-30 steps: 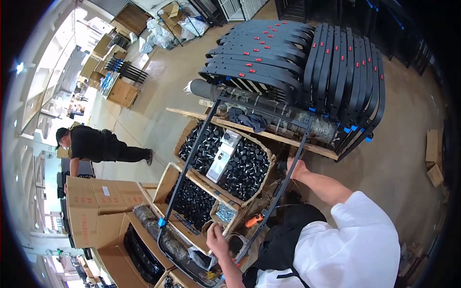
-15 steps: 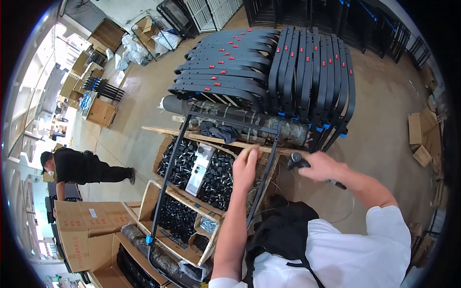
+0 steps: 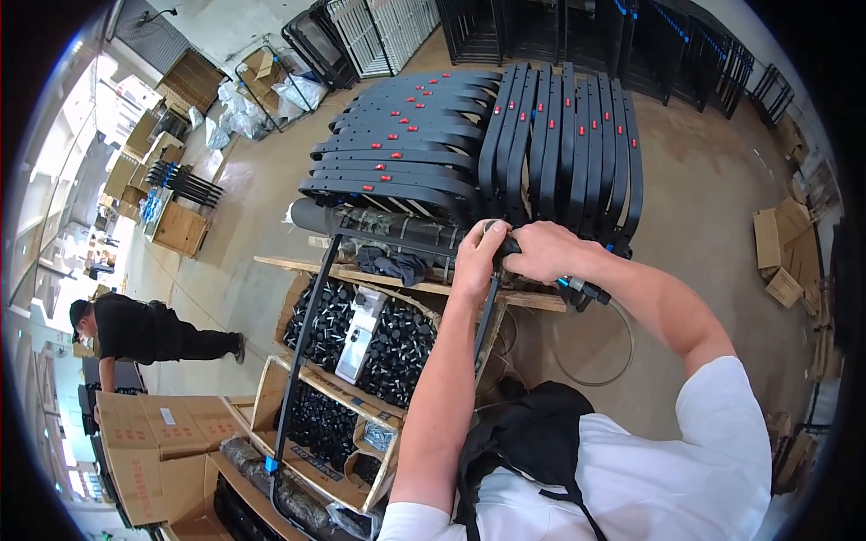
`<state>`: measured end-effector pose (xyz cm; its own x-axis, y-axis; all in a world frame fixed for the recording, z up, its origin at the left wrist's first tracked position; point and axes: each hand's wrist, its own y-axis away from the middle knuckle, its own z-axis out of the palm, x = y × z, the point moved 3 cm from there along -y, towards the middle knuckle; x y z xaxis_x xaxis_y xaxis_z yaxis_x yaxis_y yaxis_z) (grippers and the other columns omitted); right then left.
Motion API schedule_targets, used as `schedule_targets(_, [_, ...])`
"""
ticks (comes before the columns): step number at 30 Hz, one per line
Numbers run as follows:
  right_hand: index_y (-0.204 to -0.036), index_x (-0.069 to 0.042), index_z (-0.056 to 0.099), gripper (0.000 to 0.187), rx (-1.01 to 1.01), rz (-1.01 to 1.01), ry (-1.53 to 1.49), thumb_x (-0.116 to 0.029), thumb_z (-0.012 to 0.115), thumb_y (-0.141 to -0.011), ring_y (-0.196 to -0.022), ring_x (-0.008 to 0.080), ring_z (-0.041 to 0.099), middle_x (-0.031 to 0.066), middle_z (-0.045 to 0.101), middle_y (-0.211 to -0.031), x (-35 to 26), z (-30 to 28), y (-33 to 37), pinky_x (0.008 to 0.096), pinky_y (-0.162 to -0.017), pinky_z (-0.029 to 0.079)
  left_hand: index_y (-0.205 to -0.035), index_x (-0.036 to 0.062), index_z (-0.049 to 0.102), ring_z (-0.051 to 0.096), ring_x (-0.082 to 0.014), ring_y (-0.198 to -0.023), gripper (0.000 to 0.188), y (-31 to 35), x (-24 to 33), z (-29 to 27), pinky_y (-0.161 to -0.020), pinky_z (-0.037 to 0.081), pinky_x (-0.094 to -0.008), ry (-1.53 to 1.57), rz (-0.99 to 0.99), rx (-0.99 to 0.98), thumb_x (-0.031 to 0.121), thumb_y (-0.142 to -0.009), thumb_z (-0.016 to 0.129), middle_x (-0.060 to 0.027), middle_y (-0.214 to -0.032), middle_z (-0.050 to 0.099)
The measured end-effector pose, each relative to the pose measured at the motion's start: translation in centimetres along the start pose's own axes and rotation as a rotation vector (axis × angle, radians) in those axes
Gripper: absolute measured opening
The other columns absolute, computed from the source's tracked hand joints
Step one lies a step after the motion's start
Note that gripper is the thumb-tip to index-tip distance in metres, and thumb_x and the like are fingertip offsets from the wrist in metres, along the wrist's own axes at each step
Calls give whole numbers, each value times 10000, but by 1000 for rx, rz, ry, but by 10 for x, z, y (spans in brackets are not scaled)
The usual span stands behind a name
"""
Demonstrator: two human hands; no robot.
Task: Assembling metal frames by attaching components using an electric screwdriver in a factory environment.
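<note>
My right hand (image 3: 546, 252) is wrapped round a dark air tool (image 3: 585, 290), whose rear end sticks out below the wrist with a thin hose (image 3: 624, 356) hanging from it. The tool's head meets the right far corner of a black tubular frame (image 3: 304, 347). At that same corner my left hand (image 3: 474, 263) is closed, its thumb and fingers pinched close to the tool head; what lies between them is hidden. The frame spans open cartons of black-headed bolts (image 3: 397, 347). A silver-white phone-like device (image 3: 359, 338) rests on the bolts.
Dark curved frame parts (image 3: 410, 117) with red pieces are stacked beyond, over a wrapped roll (image 3: 316, 216). A wooden plank (image 3: 293, 264) crosses behind the bolts. Cardboard boxes (image 3: 162, 415) stand at lower left; a person in black (image 3: 144, 329) bends nearby. Another carton (image 3: 783, 243) lies right.
My right hand has brought the air tool leftward to the frame's corner, beside my left hand. The left hand has moved slightly up and right to that corner.
</note>
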<state>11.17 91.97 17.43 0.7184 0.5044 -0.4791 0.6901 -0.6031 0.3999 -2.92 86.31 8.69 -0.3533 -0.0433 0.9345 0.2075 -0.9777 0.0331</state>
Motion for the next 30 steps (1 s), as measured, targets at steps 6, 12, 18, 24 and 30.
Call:
schedule_targets(6, [-704, 44, 703, 434, -33, 11, 28, -316, 565, -904, -730, 350, 757, 165, 717, -638, 3, 3, -7, 481, -801, 615, -1160, 39, 726, 617, -114, -1009, 283, -1, -7, -1, -927, 493, -295, 53, -29, 14, 305, -1068, 698, -16, -1089, 710])
schedule_targets(12, [-968, 94, 698, 428, -30, -82, 85, -315, 577, -931, -794, 408, 749, 209, 742, -751, 12, 16, -14, 518, -814, 595, -1152, 43, 710, 569, -94, -988, 269, 10, -13, -4, -919, 475, -284, -6, 16, 37, 300, -1075, 681, 8, -1057, 666])
schedule_targets(18, [-1119, 120, 666, 499, -37, -105, 105, -344, 595, -949, -973, 450, 739, 304, 751, -1017, 10, 12, -10, 540, -887, 578, -1173, 41, 703, 570, -99, -1011, 275, 15, -5, 0, -934, 470, -281, -52, -2, 41, 298, -1081, 667, 1, -1081, 670])
schedule_targets(24, [-1170, 108, 660, 525, -52, -79, 104, -361, 594, -943, -982, 450, 743, 302, 757, -1025, 11, 22, -14, 533, -892, 585, -1176, 34, 700, 579, -109, -1026, 274, 17, -14, -7, -950, 473, -288, -18, -31, 38, 288, -1081, 664, -11, -1092, 677])
schedule_targets(30, [-1078, 99, 700, 475, -33, 4, 83, -329, 580, -911, -843, 385, 774, 223, 775, -831, 15, 28, -17, 483, -832, 607, -1150, 54, 701, 580, -103, -992, 251, 18, -15, -8, -913, 482, -285, -58, -29, 25, 294, -1082, 665, -1, -1061, 666])
